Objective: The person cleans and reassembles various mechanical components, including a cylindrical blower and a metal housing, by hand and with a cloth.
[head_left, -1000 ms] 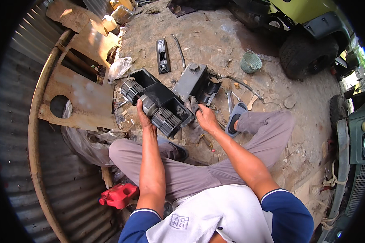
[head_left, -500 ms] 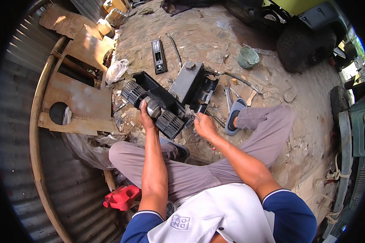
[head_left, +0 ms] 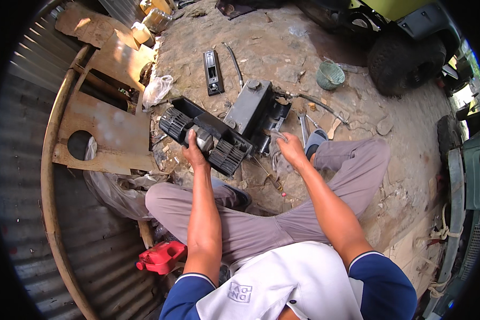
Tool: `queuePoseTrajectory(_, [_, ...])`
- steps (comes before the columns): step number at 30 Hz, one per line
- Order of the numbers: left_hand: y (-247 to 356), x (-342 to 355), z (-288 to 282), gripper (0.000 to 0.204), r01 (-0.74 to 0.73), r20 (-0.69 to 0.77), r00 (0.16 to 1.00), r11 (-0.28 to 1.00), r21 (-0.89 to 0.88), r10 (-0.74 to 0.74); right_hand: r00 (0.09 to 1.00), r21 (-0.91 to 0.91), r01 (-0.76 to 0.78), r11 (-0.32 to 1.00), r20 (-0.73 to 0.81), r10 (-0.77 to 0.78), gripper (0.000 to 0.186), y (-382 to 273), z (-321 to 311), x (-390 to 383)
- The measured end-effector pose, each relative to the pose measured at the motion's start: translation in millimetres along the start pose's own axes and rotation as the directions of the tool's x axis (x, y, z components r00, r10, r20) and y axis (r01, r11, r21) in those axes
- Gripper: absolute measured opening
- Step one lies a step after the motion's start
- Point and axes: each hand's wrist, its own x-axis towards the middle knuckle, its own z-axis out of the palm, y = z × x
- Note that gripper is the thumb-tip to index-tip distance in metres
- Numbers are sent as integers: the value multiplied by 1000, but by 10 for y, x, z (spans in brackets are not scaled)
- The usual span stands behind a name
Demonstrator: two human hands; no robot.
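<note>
My left hand (head_left: 196, 154) is closed round the silver motor of a twin blower fan (head_left: 228, 157), which has a black slatted wheel at each end. Behind the fan lies an open black plastic housing (head_left: 202, 118), partly covered by it. In my right hand (head_left: 292, 148) a grey rag (head_left: 276, 140) is bunched between the fingers and hangs down, apart from the fan. Just beyond stands a grey metal box (head_left: 247, 106) with a round cap, beside a black curved cover (head_left: 274, 120).
Wrenches (head_left: 303, 127) and a screwdriver (head_left: 274, 181) lie near my feet. A black hose (head_left: 322, 104), a narrow black panel (head_left: 213, 74) and a green basket (head_left: 330, 74) are farther off. Cut plywood (head_left: 104, 128) leans left, near a red jerrycan (head_left: 162, 257). A vehicle wheel (head_left: 405, 64) stands far right.
My right hand has drawn the rag away from the fan's right end, moving right and slightly up. The left hand keeps its hold on the fan, which has tilted a little.
</note>
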Motion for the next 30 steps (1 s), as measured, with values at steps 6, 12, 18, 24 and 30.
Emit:
queuePoseTrajectory(6, [-25,34,111,50,48,20,999,993,-112,-46,998,-81,69,994,9,-68,34,-37,642,-229])
queuePoseTrajectory(12, [-107,4,22,44,-95,-143,985,995,9,96,838,137,50,989,533,-116,33,-676,407,-868])
queuePoseTrajectory(18, [-17,50,-135,52,56,-62,996,991,-125,-64,952,-123,119,985,295,-79,30,-824,-574,-305])
queuePoseTrajectory(24, [145,42,63,51,191,220,967,941,-278,-131,973,-169,35,985,-220,-73,32,336,-815,474])
queuePoseTrajectory(30, [243,8,-224,49,175,273,958,939,-296,-92,995,-241,-76,967,40,88,67,23,-724,519])
